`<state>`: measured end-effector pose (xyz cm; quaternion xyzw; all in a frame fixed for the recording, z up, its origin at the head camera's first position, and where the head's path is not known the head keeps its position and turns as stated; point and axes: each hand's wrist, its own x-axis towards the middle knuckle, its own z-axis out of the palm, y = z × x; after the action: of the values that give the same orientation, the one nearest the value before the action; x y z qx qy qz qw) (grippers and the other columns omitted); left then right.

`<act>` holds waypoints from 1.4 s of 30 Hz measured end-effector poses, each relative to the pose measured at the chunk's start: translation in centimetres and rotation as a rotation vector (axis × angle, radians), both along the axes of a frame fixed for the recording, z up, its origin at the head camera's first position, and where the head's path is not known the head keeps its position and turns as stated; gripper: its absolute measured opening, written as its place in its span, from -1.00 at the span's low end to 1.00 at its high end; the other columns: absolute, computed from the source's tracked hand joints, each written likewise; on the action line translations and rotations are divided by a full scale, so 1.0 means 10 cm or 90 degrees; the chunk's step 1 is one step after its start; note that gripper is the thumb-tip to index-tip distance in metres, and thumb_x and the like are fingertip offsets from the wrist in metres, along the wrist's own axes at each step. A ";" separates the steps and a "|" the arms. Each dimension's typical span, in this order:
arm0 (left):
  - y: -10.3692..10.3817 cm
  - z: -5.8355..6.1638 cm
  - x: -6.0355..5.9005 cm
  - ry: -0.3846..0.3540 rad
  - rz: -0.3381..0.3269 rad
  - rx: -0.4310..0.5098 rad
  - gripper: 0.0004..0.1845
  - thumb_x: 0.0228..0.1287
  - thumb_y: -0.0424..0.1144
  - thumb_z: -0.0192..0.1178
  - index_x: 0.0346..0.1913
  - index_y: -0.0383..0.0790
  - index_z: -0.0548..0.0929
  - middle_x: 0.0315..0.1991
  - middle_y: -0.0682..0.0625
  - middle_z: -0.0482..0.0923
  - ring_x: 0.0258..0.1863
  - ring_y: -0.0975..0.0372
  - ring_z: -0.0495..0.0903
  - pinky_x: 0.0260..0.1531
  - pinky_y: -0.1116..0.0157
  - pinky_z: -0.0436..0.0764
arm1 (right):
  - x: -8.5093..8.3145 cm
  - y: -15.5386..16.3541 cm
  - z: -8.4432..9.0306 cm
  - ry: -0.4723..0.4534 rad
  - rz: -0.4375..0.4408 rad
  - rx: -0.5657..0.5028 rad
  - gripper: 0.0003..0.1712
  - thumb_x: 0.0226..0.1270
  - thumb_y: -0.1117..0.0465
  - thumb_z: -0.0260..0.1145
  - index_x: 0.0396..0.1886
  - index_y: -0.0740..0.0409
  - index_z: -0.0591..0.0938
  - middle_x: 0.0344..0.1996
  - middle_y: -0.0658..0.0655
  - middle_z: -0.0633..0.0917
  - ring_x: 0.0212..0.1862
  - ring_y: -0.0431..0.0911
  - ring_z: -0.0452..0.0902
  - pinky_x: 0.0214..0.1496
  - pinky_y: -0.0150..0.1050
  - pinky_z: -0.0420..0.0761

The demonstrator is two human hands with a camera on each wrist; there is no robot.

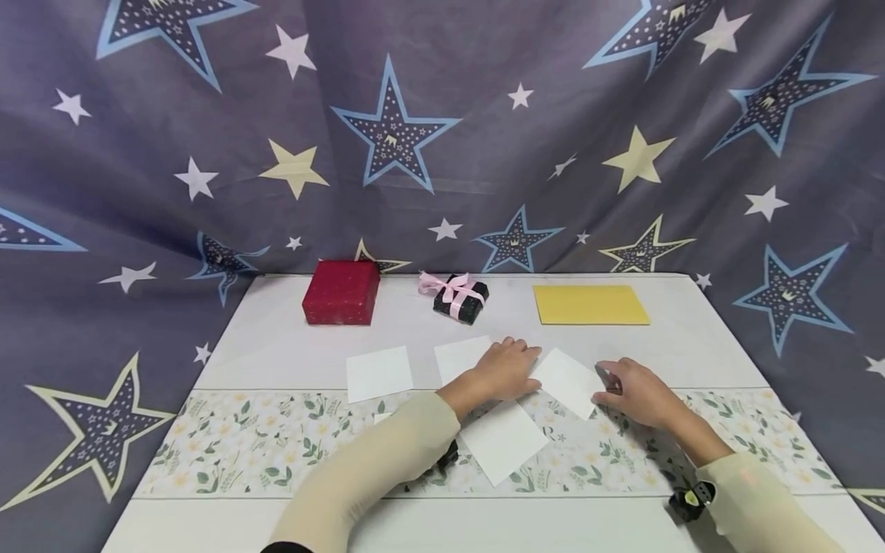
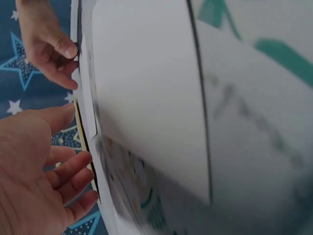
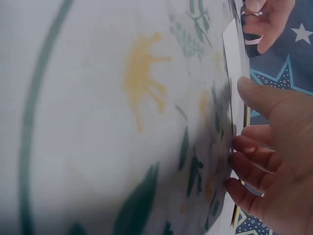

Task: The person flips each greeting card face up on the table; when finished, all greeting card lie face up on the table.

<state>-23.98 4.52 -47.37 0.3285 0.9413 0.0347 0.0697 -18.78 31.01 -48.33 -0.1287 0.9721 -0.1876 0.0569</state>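
Observation:
A white square card (image 1: 567,382) lies turned at an angle on the table between my two hands. My left hand (image 1: 503,369) is at its left corner, palm down, with loosely bent fingers that show empty in the left wrist view. At the card's right side is my right hand (image 1: 639,392), thumb and index finger spread beside the edge. Its fingers (image 3: 254,169) are slightly bent near the table surface. A second white card (image 1: 506,442) lies in front of my left hand. Another card (image 1: 459,355) is partly covered by that hand, and one more card (image 1: 379,374) lies farther left.
Along the back stand a red box (image 1: 341,293) and a small dark gift box (image 1: 459,298) with a pink ribbon. A yellow envelope (image 1: 590,305) lies at the back right. A floral runner (image 1: 228,442) crosses the table; a starry curtain (image 1: 456,207) hangs behind.

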 end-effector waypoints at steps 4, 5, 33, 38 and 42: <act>0.10 -0.02 0.04 0.004 0.000 -0.016 -0.30 0.45 0.19 0.14 0.51 -0.08 0.37 0.28 0.00 0.53 0.20 0.18 0.50 0.25 0.22 0.50 | 0.00 -0.02 -0.04 0.008 -0.002 0.014 -0.26 0.26 0.03 0.50 0.31 0.38 0.54 -0.17 0.18 0.63 -0.24 -0.10 0.49 -0.18 -0.08 0.57; 0.11 -0.03 0.05 0.006 -0.002 -0.021 -0.31 0.45 0.18 0.14 0.50 -0.08 0.39 0.27 0.00 0.54 0.20 0.19 0.50 0.24 0.23 0.51 | 0.00 -0.02 -0.05 0.011 0.000 0.019 -0.27 0.25 0.04 0.51 0.29 0.38 0.55 -0.18 0.17 0.63 -0.23 -0.11 0.50 -0.17 -0.08 0.59; 0.12 -0.11 0.06 0.062 -0.041 -0.070 -0.40 0.48 0.21 0.08 0.40 -0.06 0.51 0.15 0.04 0.50 0.03 0.25 0.46 0.07 0.32 0.52 | -0.12 -0.11 -0.13 -0.076 -0.179 -0.090 -0.45 0.09 0.19 0.61 0.07 0.27 0.65 -0.03 0.27 0.61 0.00 0.09 0.56 0.09 0.05 0.59; 0.13 -0.13 0.05 0.064 -0.046 -0.068 -0.41 0.48 0.21 0.08 0.38 -0.05 0.53 0.14 0.05 0.51 0.01 0.26 0.45 0.03 0.33 0.51 | -0.12 -0.10 -0.11 -0.115 -0.189 -0.110 -0.41 0.10 0.20 0.60 0.10 0.32 0.60 -0.04 0.28 0.61 -0.03 0.08 0.52 0.06 0.04 0.56; 0.13 -0.15 0.04 0.066 -0.048 -0.066 -0.41 0.48 0.22 0.08 0.38 -0.04 0.53 0.15 0.05 0.51 0.02 0.26 0.47 0.03 0.33 0.52 | -0.12 -0.10 -0.09 -0.126 -0.190 -0.110 -0.39 0.12 0.21 0.59 0.13 0.34 0.58 -0.06 0.26 0.61 -0.06 0.05 0.51 0.01 -0.03 0.55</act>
<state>-23.57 5.82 -48.83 0.3611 0.9311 -0.0342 0.0388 -19.99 29.98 -49.27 0.0313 0.9502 -0.2888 0.1127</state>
